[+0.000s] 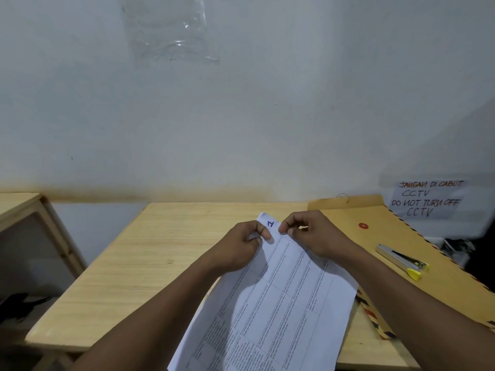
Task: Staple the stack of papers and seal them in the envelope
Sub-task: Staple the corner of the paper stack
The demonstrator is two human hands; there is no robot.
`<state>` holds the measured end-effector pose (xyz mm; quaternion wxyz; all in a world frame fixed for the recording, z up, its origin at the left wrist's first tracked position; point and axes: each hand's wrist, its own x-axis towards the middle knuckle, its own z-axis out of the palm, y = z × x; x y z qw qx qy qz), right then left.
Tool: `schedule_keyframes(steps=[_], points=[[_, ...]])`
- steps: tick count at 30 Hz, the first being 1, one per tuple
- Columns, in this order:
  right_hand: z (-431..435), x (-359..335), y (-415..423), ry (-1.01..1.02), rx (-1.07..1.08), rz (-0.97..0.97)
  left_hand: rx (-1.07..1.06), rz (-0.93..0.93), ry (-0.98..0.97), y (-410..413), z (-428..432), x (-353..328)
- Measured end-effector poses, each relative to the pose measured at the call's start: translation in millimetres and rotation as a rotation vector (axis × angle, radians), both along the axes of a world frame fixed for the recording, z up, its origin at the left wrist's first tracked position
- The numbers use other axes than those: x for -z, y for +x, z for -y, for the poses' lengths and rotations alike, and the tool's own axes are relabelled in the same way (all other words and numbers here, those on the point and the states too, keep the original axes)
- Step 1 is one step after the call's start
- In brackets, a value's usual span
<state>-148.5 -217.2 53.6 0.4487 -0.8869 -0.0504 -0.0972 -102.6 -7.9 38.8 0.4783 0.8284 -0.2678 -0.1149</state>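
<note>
Both hands are working at the far end of the stack of papers (pixel 281 303). My left hand (pixel 238 245) is pinching the top edge between thumb and curled fingers. My right hand (pixel 313 236) is pinching the same edge just beside it, grip narrow, fingertips nearly meeting the left.

The top sheet is showing a printed table and a blue handwritten mark at the corner between my thumbs. The stack is running back toward me across the wooden table (pixel 147 263) and overhanging its near edge. I cannot tell whether the far end is lifted or lying flat.

The brown envelope (pixel 388 231) is lying to the right, with a red button clasp (pixel 363 225) near its flap. The papers' right edge is reaching it. The stapler (pixel 400 259) is resting on the envelope, its yellow end toward me.

A handwritten CCTV notice (pixel 427 199) is hanging on the wall behind.
</note>
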Motion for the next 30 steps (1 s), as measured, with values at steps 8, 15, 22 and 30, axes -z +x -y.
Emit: schedule_keyframes(steps=[8, 15, 22, 30], points=[[7.7, 5.0, -1.3, 0.063, 0.102, -0.038, -0.176, 0.12, -0.077, 7.7, 16.4, 3.9], [51.4, 13.4, -22.8, -0.023, 0.173, -0.186, -0.042, 0.073, -0.019, 16.7, 41.3, 9.4], [102.1, 16.5, -60.1, -0.063, 0.284, -0.221, 0.115, 0.12, 0.028, 14.5, 102.7, 1.7], [136.7, 37.4, -74.4, -0.776, 0.598, -0.457, 0.111, 0.101, 0.008, 15.9, 110.2, 16.1]])
